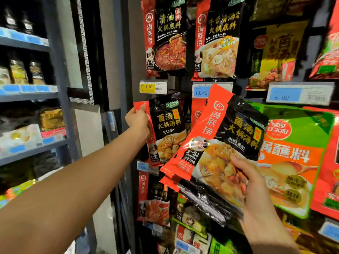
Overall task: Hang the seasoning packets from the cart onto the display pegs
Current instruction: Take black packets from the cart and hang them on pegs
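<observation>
left hand (pixel 137 120) pinches the red edge of one hanging packet (pixel 167 129) below the yellow price tag (pixel 153 87) | right hand (pixel 256 197) grips a tilted stack (pixel 225 136): red strip, black face, soup photo | at least two, rest hidden

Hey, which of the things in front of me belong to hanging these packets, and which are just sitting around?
Job: packet stack in right hand; rack packet gripped by left hand.
Lying about: top-row packets; green-orange packet; price tags; shelf jars.
</observation>
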Tool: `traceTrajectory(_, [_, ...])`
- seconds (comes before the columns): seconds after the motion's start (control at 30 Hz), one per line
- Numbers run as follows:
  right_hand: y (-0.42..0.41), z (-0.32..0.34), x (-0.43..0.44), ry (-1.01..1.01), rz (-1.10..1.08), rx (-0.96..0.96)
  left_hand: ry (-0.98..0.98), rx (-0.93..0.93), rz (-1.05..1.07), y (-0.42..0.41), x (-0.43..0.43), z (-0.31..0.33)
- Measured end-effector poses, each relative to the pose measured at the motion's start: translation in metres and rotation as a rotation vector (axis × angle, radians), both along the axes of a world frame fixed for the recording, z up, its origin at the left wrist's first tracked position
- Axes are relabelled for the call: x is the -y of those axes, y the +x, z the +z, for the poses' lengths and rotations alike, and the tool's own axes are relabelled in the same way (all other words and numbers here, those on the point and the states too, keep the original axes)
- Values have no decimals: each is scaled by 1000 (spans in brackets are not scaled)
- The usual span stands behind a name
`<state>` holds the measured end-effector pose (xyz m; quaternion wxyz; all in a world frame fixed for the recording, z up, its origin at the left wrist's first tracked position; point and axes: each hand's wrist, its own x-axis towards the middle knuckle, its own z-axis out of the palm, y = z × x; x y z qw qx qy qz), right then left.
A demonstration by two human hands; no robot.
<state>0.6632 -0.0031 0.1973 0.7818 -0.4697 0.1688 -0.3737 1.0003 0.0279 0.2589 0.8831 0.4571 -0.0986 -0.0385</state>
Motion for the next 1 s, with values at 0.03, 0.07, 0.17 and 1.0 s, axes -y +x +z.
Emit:
traceTrajectory(0.03, [0,0,-1,-12,-10,8,11,15,-9,-2,1,-2])
traceTrajectory(0.07, [1,0,-1,-16,-13,19,14,25,-14,-4,2,-4])
traceTrajectory(0.17, [3,0,-4,-26,-16,58,5,17,-11,-7,1,-5])
traceTrajectory(1.0, [6,10,-13,-25,-9,50,306,116,170,13,-1,43])
